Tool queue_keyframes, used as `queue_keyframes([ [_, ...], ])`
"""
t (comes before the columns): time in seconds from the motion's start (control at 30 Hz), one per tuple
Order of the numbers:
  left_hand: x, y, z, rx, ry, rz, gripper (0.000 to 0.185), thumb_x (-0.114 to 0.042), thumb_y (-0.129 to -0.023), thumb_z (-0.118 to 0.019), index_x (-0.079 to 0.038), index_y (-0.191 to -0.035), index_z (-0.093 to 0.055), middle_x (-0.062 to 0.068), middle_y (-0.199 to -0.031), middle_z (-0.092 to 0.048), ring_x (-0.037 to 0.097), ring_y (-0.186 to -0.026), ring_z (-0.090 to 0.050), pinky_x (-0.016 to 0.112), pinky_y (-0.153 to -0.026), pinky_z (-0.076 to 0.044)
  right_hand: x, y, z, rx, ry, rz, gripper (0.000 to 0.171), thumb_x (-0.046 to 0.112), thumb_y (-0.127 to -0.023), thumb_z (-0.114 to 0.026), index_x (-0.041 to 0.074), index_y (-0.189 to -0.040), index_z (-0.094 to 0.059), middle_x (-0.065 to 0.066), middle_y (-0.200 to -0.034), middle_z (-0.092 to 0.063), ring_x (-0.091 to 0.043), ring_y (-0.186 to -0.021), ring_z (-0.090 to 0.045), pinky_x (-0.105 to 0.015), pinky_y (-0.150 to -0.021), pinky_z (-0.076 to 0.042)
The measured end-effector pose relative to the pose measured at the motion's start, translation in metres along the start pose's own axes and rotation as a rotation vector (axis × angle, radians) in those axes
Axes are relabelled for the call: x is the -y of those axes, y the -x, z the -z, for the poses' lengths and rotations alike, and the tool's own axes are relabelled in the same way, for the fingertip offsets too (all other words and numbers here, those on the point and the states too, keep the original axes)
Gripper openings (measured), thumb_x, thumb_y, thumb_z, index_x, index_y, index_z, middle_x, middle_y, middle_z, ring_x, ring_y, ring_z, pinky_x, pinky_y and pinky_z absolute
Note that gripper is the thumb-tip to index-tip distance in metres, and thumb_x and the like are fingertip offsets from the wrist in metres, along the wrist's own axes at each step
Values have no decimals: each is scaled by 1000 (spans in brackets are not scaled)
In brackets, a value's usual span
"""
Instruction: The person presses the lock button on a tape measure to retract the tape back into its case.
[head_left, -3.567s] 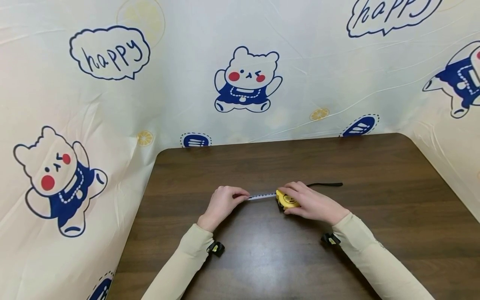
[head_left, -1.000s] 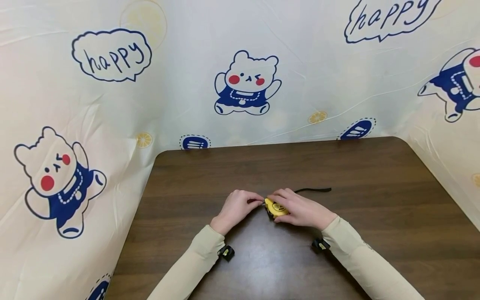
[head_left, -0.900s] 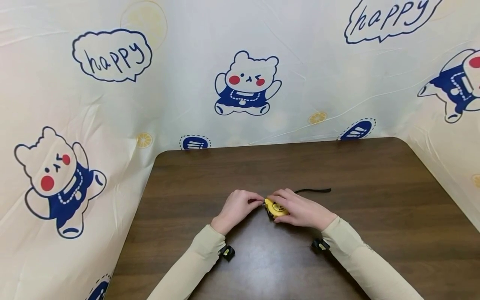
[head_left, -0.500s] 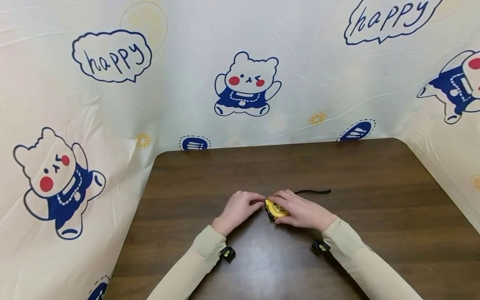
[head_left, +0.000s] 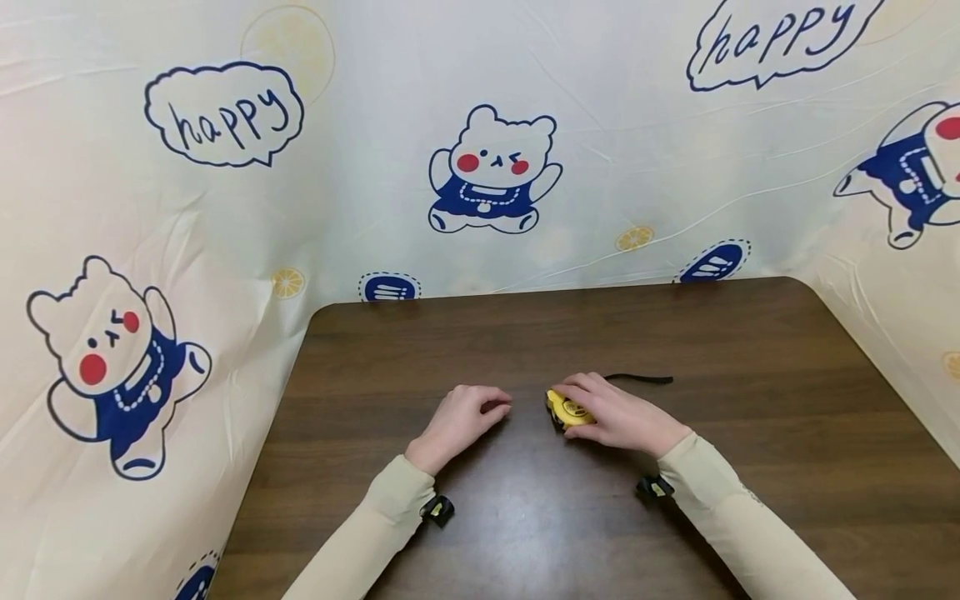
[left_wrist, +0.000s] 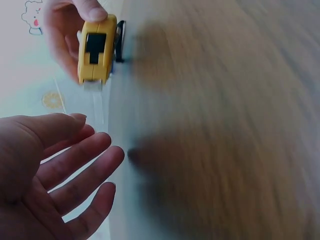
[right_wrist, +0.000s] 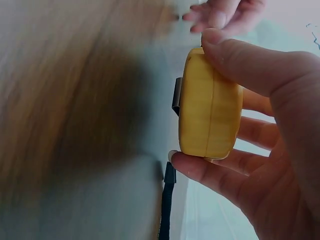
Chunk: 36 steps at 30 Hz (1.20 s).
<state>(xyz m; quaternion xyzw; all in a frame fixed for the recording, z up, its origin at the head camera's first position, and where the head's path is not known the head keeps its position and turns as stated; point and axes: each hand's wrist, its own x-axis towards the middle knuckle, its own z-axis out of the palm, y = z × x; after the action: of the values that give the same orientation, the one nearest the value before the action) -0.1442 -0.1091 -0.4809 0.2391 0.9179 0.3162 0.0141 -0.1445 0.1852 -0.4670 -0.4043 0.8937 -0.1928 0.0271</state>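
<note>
Yellow plastic under the fingers (right_wrist: 250,65) of the right hand (head_left: 622,417): thumb across the top edge, the other fingers curled beneath. Gripping the tape measure (head_left: 570,410) by its two narrow sides, case set on edge just over the surface (head_left: 750,358), whether touching it or not hard to tell. Black clip (right_wrist: 176,95) on the flat face turned away from the palm.

Off to the left, apart from the case with a strip of bare wood between: left hand (head_left: 461,421), fingers loose and gently curved, holding nothing, knuckles up and resting on the surface. Seen from the left wrist, only a short pale stub of blade (left_wrist: 93,86) showing at the mouth of the case, pointing toward those slack fingers; blurred, so its hook not to be made out.

Trailing away behind the right hand, toward the far right: thin black strap (head_left: 641,379) lying flat on the wood. Beyond the far edge and at both sides, cream cloth (head_left: 360,217) printed with bears and the word "happy".

Judged from this: blade all but wound in, tip let go, case in one hand only. For any next move, a steady hold on the case, and the strap kept from snagging under the wrist.
</note>
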Motion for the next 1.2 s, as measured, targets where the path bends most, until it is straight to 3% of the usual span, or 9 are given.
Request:
queue_keyframes([
  [0.4, 19, 18, 22, -60, -43, 74, 14, -20, -97, -76, -14, -108, -82, -2, -102, -79, 14, -91, -74, 39, -84, -60, -40, 33, 14, -60, 7, -126, 65, 27, -91, -83, 0, -144, -57, -14, -134, -60, -26, -117, -57, -48, -98, -53],
  [0.63, 32, 30, 38, -103, -85, 142, 15, -21, -97, -76, -14, -108, -82, 0, -104, -79, 17, -93, -75, 42, -85, -60, -56, 51, 19, -110, 44, -158, 63, 23, -89, -85, -3, -140, -59, -17, -129, -61, -31, -112, -60, -52, -94, -53],
  [1.2, 64, 67, 68, -223, -233, 187, 21, -25, -98, -74, -11, -113, -80, 6, -113, -76, 29, -105, -71, 53, -85, -59, -63, 77, 25, -80, 47, -244, 64, 25, -91, -83, -2, -144, -56, -21, -133, -60, -36, -116, -59, -55, -96, -52],
])
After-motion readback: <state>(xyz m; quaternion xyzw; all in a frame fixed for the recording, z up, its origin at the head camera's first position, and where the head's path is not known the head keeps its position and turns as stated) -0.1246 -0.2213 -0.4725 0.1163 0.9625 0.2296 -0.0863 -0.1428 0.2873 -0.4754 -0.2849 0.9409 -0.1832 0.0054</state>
